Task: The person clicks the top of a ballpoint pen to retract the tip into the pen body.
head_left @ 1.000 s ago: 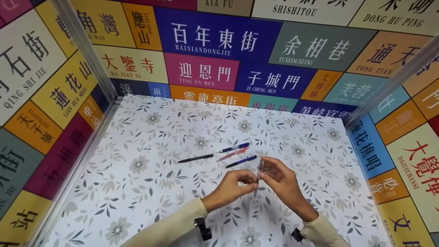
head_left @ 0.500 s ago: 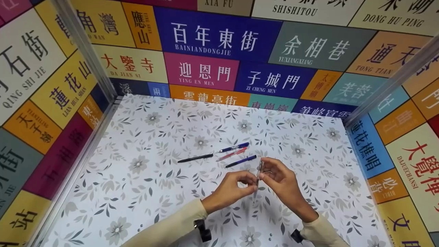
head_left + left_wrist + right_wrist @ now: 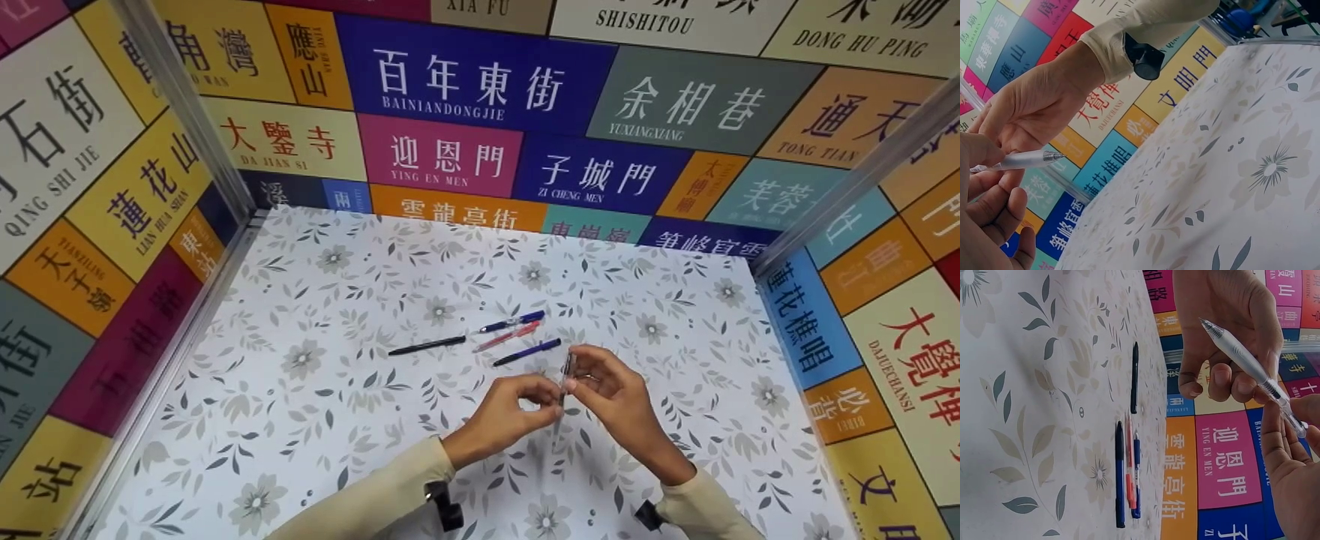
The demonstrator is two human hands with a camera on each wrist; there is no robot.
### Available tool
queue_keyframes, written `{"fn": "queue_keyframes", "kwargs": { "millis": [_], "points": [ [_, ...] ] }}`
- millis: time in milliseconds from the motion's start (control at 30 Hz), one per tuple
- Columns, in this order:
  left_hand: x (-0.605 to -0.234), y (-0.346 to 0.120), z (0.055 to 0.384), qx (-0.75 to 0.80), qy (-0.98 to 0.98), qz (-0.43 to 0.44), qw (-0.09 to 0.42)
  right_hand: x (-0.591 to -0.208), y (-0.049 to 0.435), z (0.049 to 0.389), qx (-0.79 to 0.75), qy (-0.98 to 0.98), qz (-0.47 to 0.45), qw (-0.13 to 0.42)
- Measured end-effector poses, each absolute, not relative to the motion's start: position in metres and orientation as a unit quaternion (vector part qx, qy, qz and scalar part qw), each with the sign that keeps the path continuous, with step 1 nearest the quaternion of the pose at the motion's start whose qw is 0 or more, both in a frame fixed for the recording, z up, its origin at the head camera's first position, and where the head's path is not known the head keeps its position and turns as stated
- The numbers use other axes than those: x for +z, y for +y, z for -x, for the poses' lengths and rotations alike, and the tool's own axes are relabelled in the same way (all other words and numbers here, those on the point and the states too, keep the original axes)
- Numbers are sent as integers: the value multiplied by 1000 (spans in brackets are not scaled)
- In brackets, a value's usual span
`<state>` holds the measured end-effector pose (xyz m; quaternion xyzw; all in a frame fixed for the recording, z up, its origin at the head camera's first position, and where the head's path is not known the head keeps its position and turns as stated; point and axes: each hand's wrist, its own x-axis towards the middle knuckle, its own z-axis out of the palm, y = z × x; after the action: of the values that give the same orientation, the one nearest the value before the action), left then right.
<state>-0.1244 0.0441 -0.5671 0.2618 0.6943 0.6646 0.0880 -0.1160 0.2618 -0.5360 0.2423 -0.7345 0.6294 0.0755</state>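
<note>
Both hands hold a clear-and-white click pen (image 3: 568,367) over the table. The left hand (image 3: 511,411) pinches its barrel between thumb and fingers. At the clicker end, the thumb and fingertips of the right hand (image 3: 616,390) grip it. In the right wrist view the pen (image 3: 1241,356) stands slanted, its grey metal tip bare and pointing away from the right hand (image 3: 1292,467); the left hand (image 3: 1230,332) is behind the barrel. The left wrist view shows the pen's frosted front (image 3: 1024,160) sticking out past the left hand's fingers (image 3: 994,208).
Beyond the hands on the floral-patterned table (image 3: 375,450) lie a black pen (image 3: 427,346), a red pen (image 3: 508,337), a blue clear-barrelled pen (image 3: 513,322) and a dark blue pen (image 3: 527,352). Panels with coloured signs (image 3: 480,75) enclose the table at the back and sides.
Almost nothing differs. The right hand and the pen's upper end have shifted very slightly downward; both hands keep their hold, and the pens on the table stay put.
</note>
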Motion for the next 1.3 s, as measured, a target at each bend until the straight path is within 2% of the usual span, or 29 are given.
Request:
{"fn": "queue_keyframes", "kwargs": {
  "millis": [1067,1300],
  "points": [
    [-569,46,126,664,696,-255,95,-540,261,116,627,-738,-233,94],
    [-569,43,127,657,704,-256,79,-541,262,117,632,-730,-242,92]
  ]
}}
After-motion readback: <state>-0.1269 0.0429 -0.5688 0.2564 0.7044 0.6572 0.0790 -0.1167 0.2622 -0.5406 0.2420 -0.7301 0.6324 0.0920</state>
